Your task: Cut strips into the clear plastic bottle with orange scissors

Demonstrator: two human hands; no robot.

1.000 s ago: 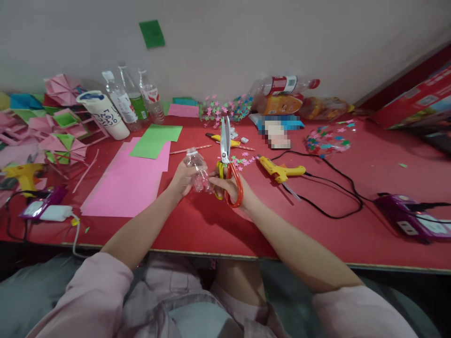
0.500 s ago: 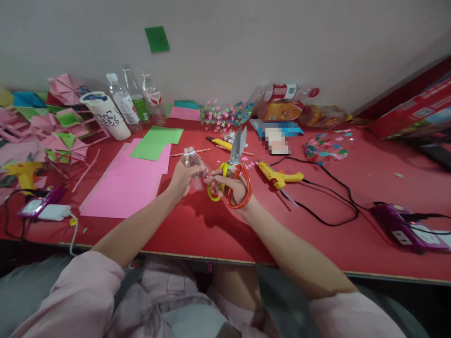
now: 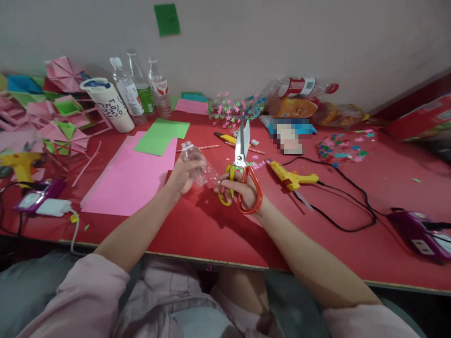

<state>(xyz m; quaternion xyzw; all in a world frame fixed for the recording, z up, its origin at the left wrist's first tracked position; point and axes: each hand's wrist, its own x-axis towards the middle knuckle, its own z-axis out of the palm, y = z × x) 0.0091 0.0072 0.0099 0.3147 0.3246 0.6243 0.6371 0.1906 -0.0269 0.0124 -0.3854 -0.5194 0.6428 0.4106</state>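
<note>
My left hand [image 3: 181, 173] is closed round a clear plastic bottle piece [image 3: 199, 169], its neck pointing up and away from me. In my right hand [image 3: 243, 188] are scissors [image 3: 241, 150] with one red and one yellow handle loop, blades pointing up toward the wall and nearly together. The fingertips of that hand also touch the right end of the plastic piece. Both hands are above the red table [image 3: 197, 230]. Just beyond the scissors lie small star cutouts [image 3: 259, 164] and a yellow cutter [image 3: 227, 138].
Pink sheets [image 3: 130, 183] and a green sheet [image 3: 160, 136] lie left. Upright bottles [image 3: 162, 94] stand behind. A yellow glue gun [image 3: 294, 178] with a black cord lies right, near a star-decorated plastic piece [image 3: 347, 149]. Purple power strips [image 3: 421, 234] sit at right and left.
My right hand has drawn slightly away from my left, and more of the clear piece shows between them. The view has shifted a little, so the table items appear moved.
</note>
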